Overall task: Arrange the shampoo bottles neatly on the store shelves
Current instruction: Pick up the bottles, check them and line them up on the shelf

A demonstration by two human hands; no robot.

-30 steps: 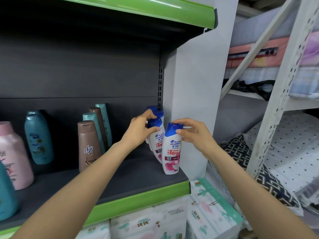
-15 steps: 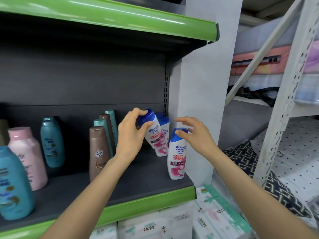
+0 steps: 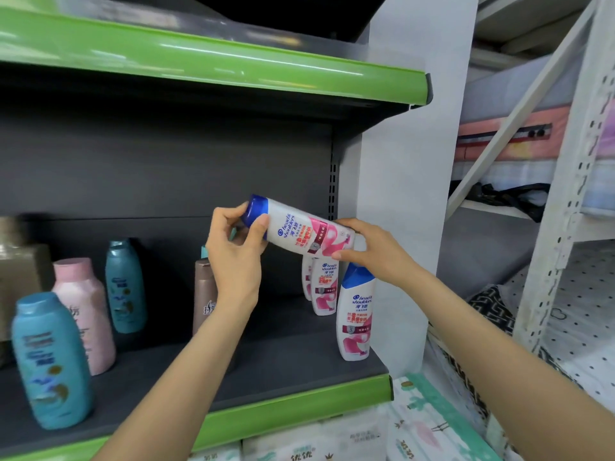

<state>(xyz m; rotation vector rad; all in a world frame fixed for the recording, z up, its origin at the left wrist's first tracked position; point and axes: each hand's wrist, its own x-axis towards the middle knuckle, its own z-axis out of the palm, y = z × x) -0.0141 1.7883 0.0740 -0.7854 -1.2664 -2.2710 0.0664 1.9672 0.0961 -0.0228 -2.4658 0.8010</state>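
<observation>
Both hands on one shampoo bottle, held sideways above the shelf

Basically, a white shampoo bottle (image 3: 304, 232) with a blue cap and a pink swirl label is held in the air, lying nearly sideways, cap to the left and slightly up, base to the right. Left hand (image 3: 238, 251) grips the cap end, thumb and fingers curled round the blue cap. Right hand (image 3: 366, 251) pinches the base end, fingers wrapped over it. Bottle is clear of the dark shelf (image 3: 266, 367), above its right part.

Below it on the shelf, same brand: one upright bottle (image 3: 354, 314) near the front right corner, just beside the white side panel (image 3: 409, 194). Two more stand further back, the nearer one (image 3: 324, 287) leaning a bit, the far one (image 3: 307, 282) mostly hidden behind it.

Left of those, a brown bottle (image 3: 204, 294) is partly hidden by the left wrist, with a teal cap (image 3: 203, 251) showing behind it. Further left: a teal bottle (image 3: 125, 286) at the back, a pink bottle (image 3: 83, 314) in the middle, and a big blue bottle (image 3: 51, 361) near the front edge. All capped; contents cannot be seen.

Shelf has a green front lip (image 3: 299, 410). Packs of tissue (image 3: 316, 444) sit underneath.
</observation>
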